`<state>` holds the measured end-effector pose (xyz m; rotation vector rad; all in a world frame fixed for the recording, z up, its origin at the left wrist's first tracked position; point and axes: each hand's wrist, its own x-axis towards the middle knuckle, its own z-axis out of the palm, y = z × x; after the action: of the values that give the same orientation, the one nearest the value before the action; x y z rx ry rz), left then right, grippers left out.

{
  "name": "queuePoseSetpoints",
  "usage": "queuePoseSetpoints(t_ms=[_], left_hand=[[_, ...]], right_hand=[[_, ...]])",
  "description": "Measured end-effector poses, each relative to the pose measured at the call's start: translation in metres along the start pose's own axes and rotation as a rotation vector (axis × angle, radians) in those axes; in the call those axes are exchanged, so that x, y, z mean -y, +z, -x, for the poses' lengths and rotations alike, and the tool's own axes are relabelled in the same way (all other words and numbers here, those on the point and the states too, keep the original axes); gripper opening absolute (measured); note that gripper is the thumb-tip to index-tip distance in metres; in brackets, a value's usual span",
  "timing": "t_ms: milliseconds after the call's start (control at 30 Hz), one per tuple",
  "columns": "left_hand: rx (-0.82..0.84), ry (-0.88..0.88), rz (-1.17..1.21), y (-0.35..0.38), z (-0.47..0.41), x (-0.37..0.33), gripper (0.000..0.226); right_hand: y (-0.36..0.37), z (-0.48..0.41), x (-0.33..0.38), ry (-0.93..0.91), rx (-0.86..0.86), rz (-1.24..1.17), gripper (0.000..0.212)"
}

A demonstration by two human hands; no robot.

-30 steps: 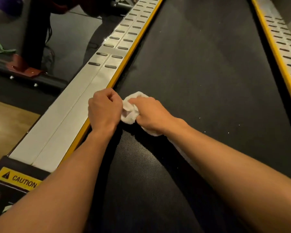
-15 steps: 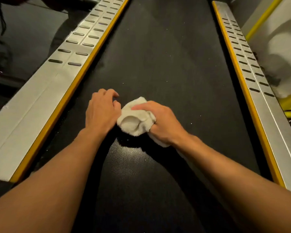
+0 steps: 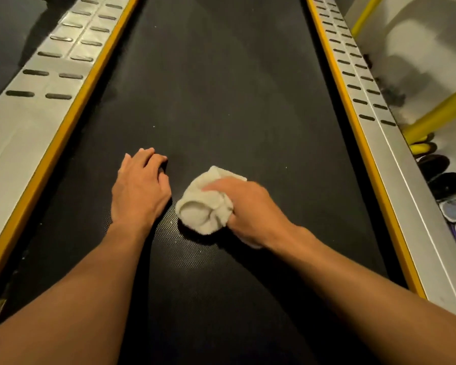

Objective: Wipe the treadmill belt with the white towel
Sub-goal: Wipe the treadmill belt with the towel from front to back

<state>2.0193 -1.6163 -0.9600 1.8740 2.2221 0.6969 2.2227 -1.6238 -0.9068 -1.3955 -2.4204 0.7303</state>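
Observation:
The black treadmill belt (image 3: 221, 88) runs away from me down the middle of the view. A bunched white towel (image 3: 204, 209) lies on it near the centre. My right hand (image 3: 250, 209) grips the towel from its right side and holds it down on the belt. My left hand (image 3: 140, 188) rests on the belt just left of the towel, apart from it, with fingers bent and fingertips on the surface, holding nothing. Part of the towel is hidden under my right hand.
Silver slotted side rails with yellow edging flank the belt, one on the left (image 3: 32, 106) and one on the right (image 3: 395, 159). Beyond the right rail stand a yellow bar (image 3: 437, 111) and several shoes (image 3: 445, 180) on a pale floor.
Both hands and the towel have shifted right, from the left rail towards the belt's middle. My left hand has come off the towel and now rests apart from it.

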Motion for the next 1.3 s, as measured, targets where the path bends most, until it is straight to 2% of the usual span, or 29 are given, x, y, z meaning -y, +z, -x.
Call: queuePoseSetpoints(t_ms=[100, 200, 267, 333, 433, 500, 567, 633, 700, 800, 867, 933, 1000, 1100, 1200, 1300], left_hand=[[-0.031, 0.051, -0.019, 0.005, -0.002, 0.004, 0.031], [-0.055, 0.047, -0.007, 0.007, -0.002, 0.005, 0.029], [-0.063, 0.055, -0.008, 0.008, -0.002, 0.005, 0.029], [-0.066, 0.06, -0.017, 0.008, -0.002, 0.005, 0.029], [-0.054, 0.056, -0.033, 0.006, -0.002, 0.003, 0.03], [-0.052, 0.061, -0.033, 0.005, 0.0, 0.003, 0.029], [-0.054, 0.073, -0.04, 0.003, 0.001, 0.002, 0.03], [-0.051, 0.098, -0.063, 0.003, 0.001, 0.0, 0.032], [-0.048, 0.118, -0.088, 0.004, 0.001, -0.001, 0.032], [-0.024, 0.114, -0.17, 0.004, 0.0, -0.004, 0.032], [0.0, 0.087, -0.235, 0.006, -0.004, -0.015, 0.03], [0.006, 0.108, -0.199, 0.01, -0.004, -0.031, 0.028], [0.017, 0.193, -0.145, 0.022, 0.001, -0.039, 0.03], [0.012, 0.231, -0.118, 0.032, 0.004, -0.042, 0.035], [0.009, 0.212, -0.121, 0.03, 0.003, -0.042, 0.039], [0.036, 0.217, -0.121, 0.028, 0.005, -0.045, 0.041]], right_hand=[[-0.032, -0.041, -0.044, 0.084, -0.221, 0.063, 0.046], [-0.036, -0.056, -0.075, 0.253, -0.163, 0.124, 0.034], [-0.017, -0.031, -0.065, 0.295, -0.126, 0.141, 0.034], [0.004, 0.003, -0.043, 0.193, -0.107, 0.148, 0.042], [0.01, 0.036, -0.013, 0.045, -0.045, -0.031, 0.044], [-0.008, 0.021, -0.02, 0.048, -0.181, -0.109, 0.044], [-0.029, -0.003, -0.042, 0.142, -0.311, -0.046, 0.049], [-0.041, -0.015, -0.067, 0.292, -0.298, -0.002, 0.045], [-0.031, -0.006, -0.073, 0.362, -0.281, 0.011, 0.033], [0.007, 0.034, -0.056, 0.19, -0.239, 0.117, 0.049], [0.024, 0.06, -0.046, 0.058, -0.143, 0.022, 0.058], [0.023, 0.073, -0.04, -0.013, -0.087, -0.154, 0.054], [0.0, 0.065, -0.045, 0.056, -0.236, -0.284, 0.046], [-0.043, 0.043, -0.087, 0.302, -0.457, -0.18, 0.037], [-0.037, 0.051, -0.106, 0.427, -0.417, -0.096, 0.038], [-0.004, 0.075, -0.07, 0.411, -0.387, -0.112, 0.035]])
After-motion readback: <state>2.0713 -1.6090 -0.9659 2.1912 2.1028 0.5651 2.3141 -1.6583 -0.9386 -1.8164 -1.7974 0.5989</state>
